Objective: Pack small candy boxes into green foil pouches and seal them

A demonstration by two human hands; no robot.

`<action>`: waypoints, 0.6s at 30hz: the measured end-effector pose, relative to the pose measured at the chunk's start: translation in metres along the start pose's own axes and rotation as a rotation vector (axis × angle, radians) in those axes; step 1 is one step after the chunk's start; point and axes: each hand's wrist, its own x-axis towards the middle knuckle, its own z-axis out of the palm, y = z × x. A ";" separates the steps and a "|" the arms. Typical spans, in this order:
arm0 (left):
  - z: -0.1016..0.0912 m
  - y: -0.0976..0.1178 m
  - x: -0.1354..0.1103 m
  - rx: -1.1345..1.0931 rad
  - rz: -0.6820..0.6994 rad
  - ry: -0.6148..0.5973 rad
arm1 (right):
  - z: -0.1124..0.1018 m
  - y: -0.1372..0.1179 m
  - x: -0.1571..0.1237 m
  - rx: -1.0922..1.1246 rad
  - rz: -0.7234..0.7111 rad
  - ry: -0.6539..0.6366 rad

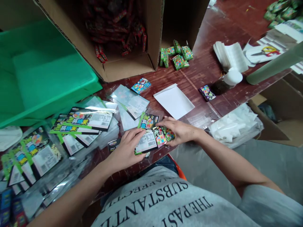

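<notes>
At the table's front edge, my left hand [129, 146] is closed on the left side of a clear plastic bag with a black and green printed card [146, 140]. My right hand [181, 130] is wrapped round small packets at the bag's right side. One of these is a red and white candy packet [160, 136]; a green candy packet [168, 133] shows beside it, under my right fingers. Whether the packets lie inside the bag or on it, I cannot tell. More bags with printed cards [91, 118] overlap to the left of my left hand.
A green bin [47, 72] and a cardboard box [127, 67] with red packets stand behind. Nearby lie green packets [180, 61], a blue packet [141, 85], white paper [174, 101], a purple packet [207, 92] and a white-capped jar [233, 77]. Scissors [267, 52] lie at right.
</notes>
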 end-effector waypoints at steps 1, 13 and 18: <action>0.001 0.001 0.001 -0.003 -0.006 0.009 | -0.001 0.000 0.001 0.002 0.009 0.002; 0.017 0.008 0.006 0.023 -0.092 0.131 | -0.003 -0.010 -0.016 -0.084 0.063 0.041; 0.016 0.011 0.007 -0.004 -0.063 0.125 | -0.007 -0.004 -0.015 -0.084 0.007 0.011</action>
